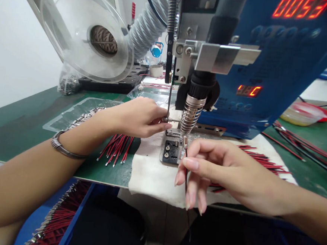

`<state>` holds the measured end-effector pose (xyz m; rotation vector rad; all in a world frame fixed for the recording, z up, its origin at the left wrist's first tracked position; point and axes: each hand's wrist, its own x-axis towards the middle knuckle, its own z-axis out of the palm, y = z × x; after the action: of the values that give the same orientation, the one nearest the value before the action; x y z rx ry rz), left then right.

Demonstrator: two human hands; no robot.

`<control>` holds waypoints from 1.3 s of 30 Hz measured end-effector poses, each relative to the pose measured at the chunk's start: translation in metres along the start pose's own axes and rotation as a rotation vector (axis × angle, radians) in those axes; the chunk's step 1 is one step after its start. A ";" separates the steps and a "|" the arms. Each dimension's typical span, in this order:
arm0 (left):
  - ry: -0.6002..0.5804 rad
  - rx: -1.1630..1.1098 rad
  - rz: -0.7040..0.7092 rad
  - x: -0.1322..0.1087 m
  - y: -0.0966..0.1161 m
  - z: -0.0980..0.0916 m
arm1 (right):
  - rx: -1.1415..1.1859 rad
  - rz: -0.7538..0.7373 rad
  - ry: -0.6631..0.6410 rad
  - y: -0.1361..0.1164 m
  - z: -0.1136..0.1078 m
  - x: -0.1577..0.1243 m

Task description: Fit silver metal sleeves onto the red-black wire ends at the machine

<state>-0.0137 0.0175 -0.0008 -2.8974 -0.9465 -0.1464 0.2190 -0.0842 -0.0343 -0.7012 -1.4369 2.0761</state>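
My right hand (pixel 218 171) holds a thin dark wire (pixel 186 180) between thumb and fingers. The wire's upper end meets a small metal part (pixel 185 140) right below the spring-wrapped tip (pixel 192 109) of the blue machine (pixel 240 60). Its lower end hangs past the table edge. To the left of the tip, my left hand (pixel 141 117) has its thumb and index finger closed at a small metal rod end (pixel 166 119) of the machine. The small black fixture plate (pixel 170 151) lies on the white cloth (pixel 149 170) between both hands.
Red wires (pixel 117 149) lie beyond my left forearm, near a clear tray (pixel 83 111) of metal parts. More red wires (pixel 264 159) are on the right. A clear round fume hood (pixel 72 26) stands back left. A blue bin (pixel 72 220) sits below the table edge.
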 end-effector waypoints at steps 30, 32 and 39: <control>-0.012 0.014 0.010 0.001 0.000 -0.002 | 0.006 0.006 -0.052 0.002 0.001 -0.004; -0.015 0.013 0.008 0.001 0.000 -0.002 | -0.019 0.022 -0.044 0.003 0.001 -0.004; -0.013 0.016 0.004 0.001 0.000 -0.001 | -0.052 0.029 -0.031 0.001 0.000 -0.004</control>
<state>-0.0132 0.0175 0.0006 -2.8887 -0.9394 -0.1197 0.2218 -0.0875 -0.0350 -0.7177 -1.5108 2.0871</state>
